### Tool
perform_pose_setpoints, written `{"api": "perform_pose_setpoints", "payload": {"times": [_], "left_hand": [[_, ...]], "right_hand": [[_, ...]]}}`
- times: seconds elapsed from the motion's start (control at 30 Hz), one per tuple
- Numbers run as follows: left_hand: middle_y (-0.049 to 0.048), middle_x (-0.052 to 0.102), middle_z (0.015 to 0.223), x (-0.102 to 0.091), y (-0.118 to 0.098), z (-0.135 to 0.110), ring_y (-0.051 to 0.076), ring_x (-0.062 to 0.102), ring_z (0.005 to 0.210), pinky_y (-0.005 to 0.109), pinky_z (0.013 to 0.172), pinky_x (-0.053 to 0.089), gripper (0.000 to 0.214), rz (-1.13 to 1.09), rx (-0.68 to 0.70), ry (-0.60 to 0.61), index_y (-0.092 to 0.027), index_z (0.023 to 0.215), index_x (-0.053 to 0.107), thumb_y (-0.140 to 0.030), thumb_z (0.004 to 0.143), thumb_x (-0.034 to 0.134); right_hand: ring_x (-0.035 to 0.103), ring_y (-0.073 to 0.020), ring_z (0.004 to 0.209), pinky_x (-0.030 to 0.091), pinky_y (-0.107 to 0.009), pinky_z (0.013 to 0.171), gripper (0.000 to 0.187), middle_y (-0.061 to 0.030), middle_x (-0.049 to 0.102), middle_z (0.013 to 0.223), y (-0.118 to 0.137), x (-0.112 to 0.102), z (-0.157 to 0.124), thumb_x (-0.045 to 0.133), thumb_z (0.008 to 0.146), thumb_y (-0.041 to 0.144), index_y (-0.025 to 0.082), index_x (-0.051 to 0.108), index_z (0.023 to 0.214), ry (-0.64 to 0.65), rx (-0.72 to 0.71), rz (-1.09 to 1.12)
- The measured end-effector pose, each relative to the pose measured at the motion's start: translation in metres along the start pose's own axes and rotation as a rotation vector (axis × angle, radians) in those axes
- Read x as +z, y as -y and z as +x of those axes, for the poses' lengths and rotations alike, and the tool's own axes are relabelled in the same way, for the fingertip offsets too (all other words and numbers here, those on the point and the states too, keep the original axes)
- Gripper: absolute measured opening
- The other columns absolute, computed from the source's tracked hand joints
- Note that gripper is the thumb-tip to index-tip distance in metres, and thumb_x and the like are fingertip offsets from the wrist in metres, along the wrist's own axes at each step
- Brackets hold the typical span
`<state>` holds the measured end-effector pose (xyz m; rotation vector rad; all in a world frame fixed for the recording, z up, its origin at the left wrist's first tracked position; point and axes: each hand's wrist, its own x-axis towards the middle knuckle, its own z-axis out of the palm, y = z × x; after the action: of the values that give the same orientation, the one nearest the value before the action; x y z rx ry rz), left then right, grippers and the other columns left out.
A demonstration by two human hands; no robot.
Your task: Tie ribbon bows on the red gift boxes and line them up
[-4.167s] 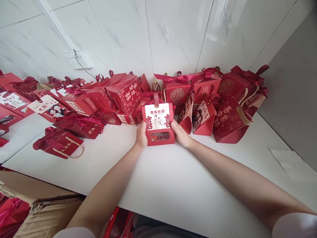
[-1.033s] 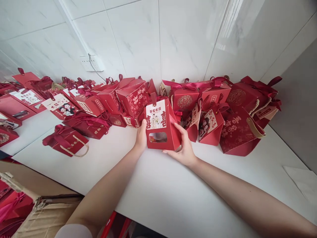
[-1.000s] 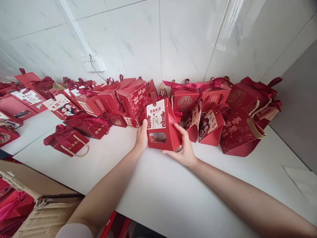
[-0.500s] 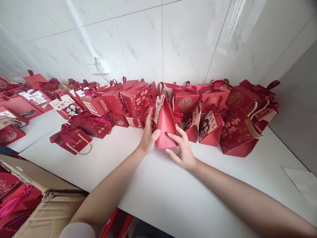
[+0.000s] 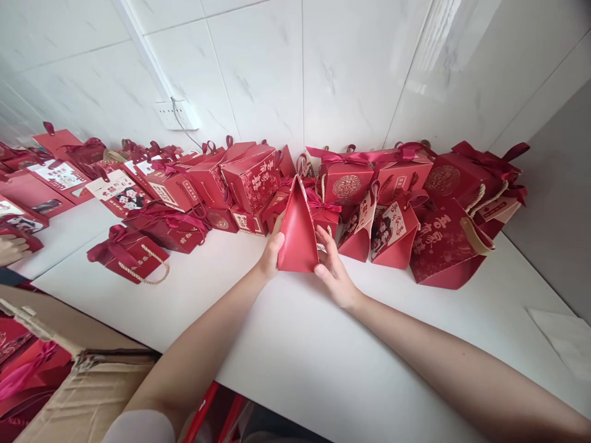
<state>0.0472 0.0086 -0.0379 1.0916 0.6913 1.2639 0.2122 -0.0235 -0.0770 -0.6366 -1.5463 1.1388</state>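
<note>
A red triangular gift box (image 5: 298,240) stands between my hands, its plain narrow side facing me. My left hand (image 5: 271,249) grips its left edge, thumb in front and fingers hidden behind. At the lower right edge is my right hand (image 5: 336,271), fingers bent and apart, fingertips at the box's side. Behind the box sits a red box with a ribbon (image 5: 325,215). Two triangular boxes with printed cartoon figures stand to the right, the nearer one (image 5: 357,231) close to my right fingertips.
Many red gift boxes (image 5: 252,178) line the tiled wall. A box with a rope handle (image 5: 133,255) stands left on the white table (image 5: 286,344). A large cardboard carton (image 5: 92,394) holds red items at lower left. Another person's hand (image 5: 13,249) shows at the far left.
The triangular box has turned so its plain side faces me squarely, and shifted slightly left. My right fingers have moved from its front face to its right edge.
</note>
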Motion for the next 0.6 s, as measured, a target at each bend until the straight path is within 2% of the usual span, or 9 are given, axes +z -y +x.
{"api": "perform_pose_setpoints", "payload": {"times": [0.1,0.17,0.23,0.33,0.4,0.47,0.5,0.53,0.6], "left_hand": [[0.0122,0.069,0.122,0.002,0.001,-0.002,0.035,0.058,0.125,0.044,0.1,0.054,0.072,0.045,0.018,0.122,-0.022,0.123,0.064,-0.074,0.074,0.061],[0.0108,0.07,0.121,0.004,0.001,-0.002,0.035,0.058,0.125,0.042,0.099,0.054,0.068,0.061,0.055,0.123,-0.022,0.123,0.065,-0.072,0.078,0.059],[0.0091,0.072,0.118,0.006,-0.001,-0.001,0.034,0.059,0.124,0.042,0.099,0.054,0.061,0.065,0.103,0.056,-0.021,0.12,0.066,-0.066,0.08,0.062],[0.0059,0.074,0.113,0.005,-0.005,0.004,0.031,0.061,0.122,0.04,0.099,0.053,0.046,0.032,0.182,-0.145,-0.021,0.113,0.07,-0.056,0.085,0.062],[0.0039,0.075,0.107,0.0,-0.006,0.007,0.029,0.064,0.115,0.037,0.093,0.054,0.036,0.008,0.219,-0.255,-0.021,0.104,0.072,-0.05,0.085,0.063],[0.0031,0.076,0.097,-0.007,-0.003,0.009,0.027,0.068,0.101,0.036,0.084,0.055,0.028,-0.006,0.206,-0.309,-0.02,0.092,0.073,-0.045,0.079,0.067],[0.0034,0.076,0.093,-0.011,-0.002,0.01,0.027,0.069,0.095,0.037,0.08,0.056,0.027,-0.012,0.177,-0.317,-0.019,0.088,0.072,-0.043,0.076,0.069],[0.0039,0.076,0.092,-0.014,0.0,0.01,0.027,0.069,0.091,0.038,0.078,0.056,0.027,-0.019,0.146,-0.323,-0.019,0.085,0.072,-0.043,0.073,0.07],[0.0055,0.075,0.094,-0.019,0.003,0.011,0.028,0.069,0.092,0.04,0.079,0.055,0.029,-0.043,0.087,-0.337,-0.017,0.086,0.071,-0.042,0.071,0.07]], "right_hand": [[0.046,-0.0323,0.134,0.051,-0.049,0.1,0.088,-0.0132,0.024,0.161,-0.001,0.001,-0.001,0.053,0.087,0.071,0.029,0.016,0.155,-0.06,-0.029,-0.024],[0.048,-0.033,0.132,0.051,-0.05,0.1,0.091,-0.0143,0.022,0.161,-0.001,0.0,-0.002,0.055,0.085,0.072,0.028,0.015,0.155,-0.108,-0.048,-0.076],[0.041,-0.0343,0.138,0.047,-0.052,0.104,0.094,-0.0143,0.019,0.161,0.0,-0.001,-0.002,0.059,0.083,0.071,0.028,0.014,0.154,-0.168,-0.079,-0.157],[0.032,-0.034,0.143,0.045,-0.052,0.106,0.087,-0.0132,0.019,0.161,0.001,-0.004,-0.001,0.058,0.087,0.065,0.029,0.015,0.154,-0.223,-0.177,-0.226],[0.041,-0.032,0.137,0.048,-0.05,0.101,0.075,-0.014,0.032,0.154,0.004,-0.005,-0.001,0.056,0.092,0.057,0.03,0.02,0.151,-0.251,-0.216,-0.221],[0.053,-0.0294,0.123,0.051,-0.048,0.096,0.055,-0.0131,0.049,0.137,0.006,-0.005,-0.001,0.056,0.094,0.049,0.03,0.035,0.142,-0.283,-0.194,-0.244],[0.055,-0.0288,0.118,0.051,-0.048,0.095,0.046,-0.012,0.053,0.129,0.006,-0.005,-0.001,0.057,0.095,0.047,0.03,0.043,0.135,-0.293,-0.177,-0.269],[0.054,-0.029,0.119,0.05,-0.048,0.096,0.039,-0.0115,0.053,0.127,0.007,-0.005,-0.001,0.057,0.094,0.047,0.029,0.049,0.128,-0.295,-0.168,-0.292],[0.046,-0.0309,0.131,0.046,-0.05,0.103,0.034,-0.0115,0.048,0.136,0.005,-0.005,0.0,0.054,0.094,0.052,0.028,0.055,0.117,-0.275,-0.16,-0.29]]}}
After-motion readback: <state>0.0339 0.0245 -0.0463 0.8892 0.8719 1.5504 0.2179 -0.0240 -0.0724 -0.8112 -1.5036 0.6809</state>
